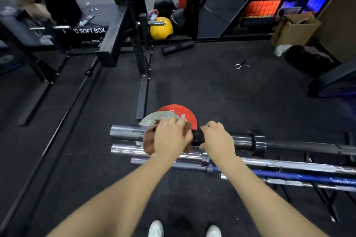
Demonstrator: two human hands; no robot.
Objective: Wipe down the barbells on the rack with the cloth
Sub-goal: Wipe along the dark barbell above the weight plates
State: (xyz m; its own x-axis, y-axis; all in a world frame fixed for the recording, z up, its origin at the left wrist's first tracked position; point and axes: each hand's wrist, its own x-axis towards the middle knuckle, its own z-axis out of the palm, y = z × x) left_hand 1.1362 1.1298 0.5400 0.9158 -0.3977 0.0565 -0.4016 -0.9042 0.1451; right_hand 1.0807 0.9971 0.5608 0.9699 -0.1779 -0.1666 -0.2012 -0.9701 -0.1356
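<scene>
Brown cloth wraps the steel sleeve of the top barbell on the low rack, gripped by the left hand, whose curled fingers cover most of it; the right hand clamps the same sleeve just beside it, fingertips hidden behind the bar. Three more barbells lie below, their right ends cut off by the frame edge. Beyond the sleeve ends, a grey plate and red plate lie partly hidden on open black rubber flooring.
</scene>
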